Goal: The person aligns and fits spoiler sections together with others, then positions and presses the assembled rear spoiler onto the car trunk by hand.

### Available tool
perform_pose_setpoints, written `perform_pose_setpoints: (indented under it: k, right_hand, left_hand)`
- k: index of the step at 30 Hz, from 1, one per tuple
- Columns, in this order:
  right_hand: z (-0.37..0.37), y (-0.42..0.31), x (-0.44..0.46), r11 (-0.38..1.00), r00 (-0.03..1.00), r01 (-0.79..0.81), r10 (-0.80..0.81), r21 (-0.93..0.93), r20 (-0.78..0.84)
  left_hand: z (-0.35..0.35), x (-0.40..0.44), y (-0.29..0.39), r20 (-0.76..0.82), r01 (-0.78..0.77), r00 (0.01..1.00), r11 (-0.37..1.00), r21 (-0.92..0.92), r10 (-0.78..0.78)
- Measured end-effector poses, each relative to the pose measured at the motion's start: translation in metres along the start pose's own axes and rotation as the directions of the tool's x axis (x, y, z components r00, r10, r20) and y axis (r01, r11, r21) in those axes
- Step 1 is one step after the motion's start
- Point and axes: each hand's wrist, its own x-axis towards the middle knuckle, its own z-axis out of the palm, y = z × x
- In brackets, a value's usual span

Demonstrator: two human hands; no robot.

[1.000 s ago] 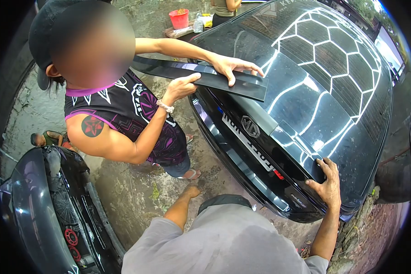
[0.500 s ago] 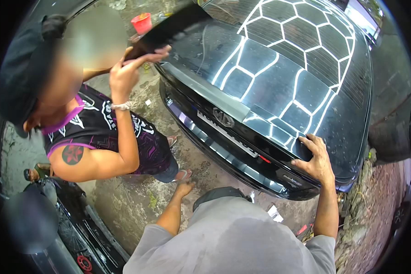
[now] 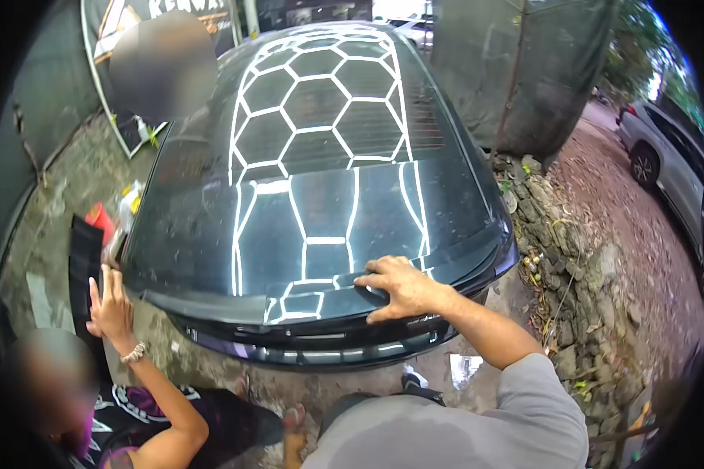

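My right hand rests on the rear edge of the dark car's trunk lid, fingers spread over the top and thumb lower at the edge. The long rear trim strip runs along that edge to the left. My left hand is low at the bottom edge, partly cut off, its fingers unclear. At the left, a co-worker's raised hand is beside a long black panel, which stands nearly upright.
White hexagonal light reflections cover the car's rear window. A red bucket is on the ground at the left. Rough stones line the car's right side. Farther right is a grey car. A white paper lies behind the bumper.
The view has swung right and up, placing the car centrally. The co-worker's black panel has turned from slanting across the car to nearly upright. My right hand stays on the trunk edge.
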Motion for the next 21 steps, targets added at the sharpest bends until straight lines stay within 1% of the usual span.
perform_pose_setpoints:
  k: [5, 7, 10, 11, 15, 18, 21]
  right_hand:
    - [-0.006, 0.002, -0.006, 0.999, 0.999, -0.033, 0.033, -0.007, 0.011]
    - [-0.008, 0.0, -0.007, 0.999, 0.999, -0.035, 0.035, -0.011, 0.013]
    - [-0.009, 0.0, -0.008, 0.999, 1.0, -0.025, 0.025, -0.021, 0.007]
    - [-0.007, 0.002, -0.008, 1.0, 1.0, -0.009, 0.009, -0.028, -0.013]
    - [-0.009, 0.0, -0.01, 1.0, 1.0, -0.017, 0.018, -0.013, 0.009]
    - [-0.006, 0.001, -0.011, 0.999, 1.0, -0.005, 0.005, -0.033, -0.019]
    - [-0.005, 0.003, -0.012, 1.0, 1.0, -0.004, 0.003, -0.024, -0.015]
  left_hand:
    - [-0.075, 0.015, 0.168, -0.089, -0.182, 0.98, 0.982, -0.049, 0.177]
    - [-0.095, 0.017, 0.218, -0.123, -0.262, 0.96, 0.963, -0.065, 0.253]
    - [-0.117, 0.016, 0.269, -0.155, -0.346, 0.931, 0.934, -0.083, 0.331]
    - [-0.121, 0.014, 0.28, -0.158, -0.364, 0.924, 0.927, -0.088, 0.348]
    - [-0.122, 0.011, 0.299, -0.154, -0.397, 0.911, 0.913, -0.089, 0.381]
    - [-0.109, 0.015, 0.291, -0.131, -0.389, 0.917, 0.918, -0.08, 0.377]
    - [-0.085, 0.027, 0.267, -0.09, -0.365, 0.929, 0.929, -0.06, 0.359]
